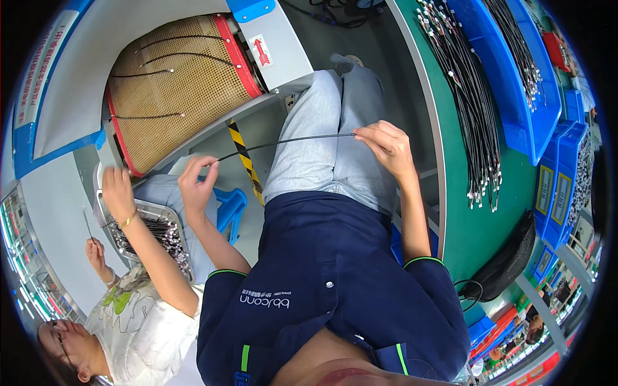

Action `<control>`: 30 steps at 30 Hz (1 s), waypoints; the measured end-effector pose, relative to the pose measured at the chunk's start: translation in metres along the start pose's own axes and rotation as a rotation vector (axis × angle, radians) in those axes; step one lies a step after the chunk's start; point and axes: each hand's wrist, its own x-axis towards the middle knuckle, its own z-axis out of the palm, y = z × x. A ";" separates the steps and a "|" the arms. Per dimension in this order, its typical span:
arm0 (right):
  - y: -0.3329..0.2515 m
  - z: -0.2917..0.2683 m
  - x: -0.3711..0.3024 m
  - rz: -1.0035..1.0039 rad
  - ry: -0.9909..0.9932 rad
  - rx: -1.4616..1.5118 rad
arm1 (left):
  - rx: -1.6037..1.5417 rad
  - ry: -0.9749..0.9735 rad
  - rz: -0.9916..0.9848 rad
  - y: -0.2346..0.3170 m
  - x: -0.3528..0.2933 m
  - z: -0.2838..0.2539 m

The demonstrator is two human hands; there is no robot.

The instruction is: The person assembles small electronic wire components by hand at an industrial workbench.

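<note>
A thin black cable [283, 142] is stretched across above my lap, bowing slightly upward between my two hands. One end is pinched in the fingertips of my left hand [198, 183], which is closed. The fingers of my right hand [386, 147] pinch the other end; whatever connectors sit at the ends are hidden by the fingers. Left of my left hand, a mesh conveyor belt [174, 77] with red edges carries several similar black cables [183, 58] lying apart from each other.
A person at my left has one raised hand [119, 193] beside a metal tray [183, 225] of cables. On my right, a green table [515, 186] bears a long cable bundle [463, 96] and blue bins [515, 122]. A blue stool [230, 209] stands on the floor.
</note>
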 end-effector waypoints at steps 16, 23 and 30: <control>-0.001 -0.002 0.006 -0.003 -0.128 0.074 | 0.001 0.006 -0.021 -0.007 -0.005 -0.004; 0.001 0.000 0.003 -0.029 -0.096 0.070 | 0.017 0.002 -0.022 -0.007 -0.005 -0.004; -0.003 0.000 0.003 0.085 -0.144 0.109 | 0.018 0.011 -0.023 -0.008 -0.007 -0.006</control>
